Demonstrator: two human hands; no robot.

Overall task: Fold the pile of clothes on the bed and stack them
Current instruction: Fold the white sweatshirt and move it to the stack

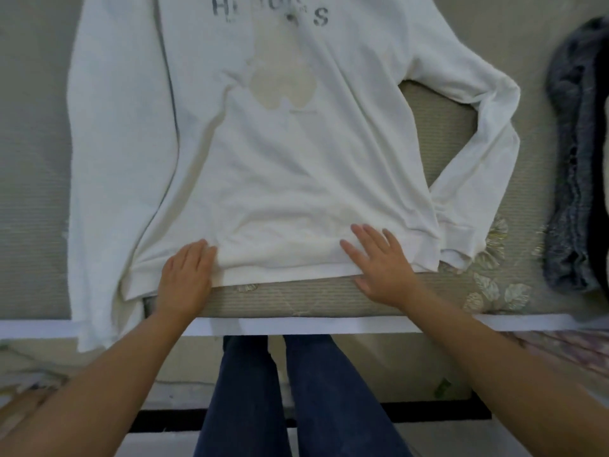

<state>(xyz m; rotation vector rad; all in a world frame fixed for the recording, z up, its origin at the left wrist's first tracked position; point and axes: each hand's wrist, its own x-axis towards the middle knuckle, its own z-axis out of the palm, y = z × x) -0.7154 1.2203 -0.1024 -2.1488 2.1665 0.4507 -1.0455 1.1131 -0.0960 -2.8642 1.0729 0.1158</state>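
Note:
A white long-sleeved sweatshirt (280,166) with faded grey lettering lies spread front-up on the bed (33,159), its hem toward me. My left hand (186,277) rests flat on the hem at the left, fingers straight. My right hand (379,262) presses flat on the hem at the right, fingers spread. The sweatshirt's left sleeve hangs over the bed's near edge; its right sleeve is bent back at the elbow beside the body.
A folded grey and dark pile of clothes (580,153) lies at the right side of the bed. The bed's white near edge (296,326) runs across the view, with my legs in blue jeans (290,390) below it.

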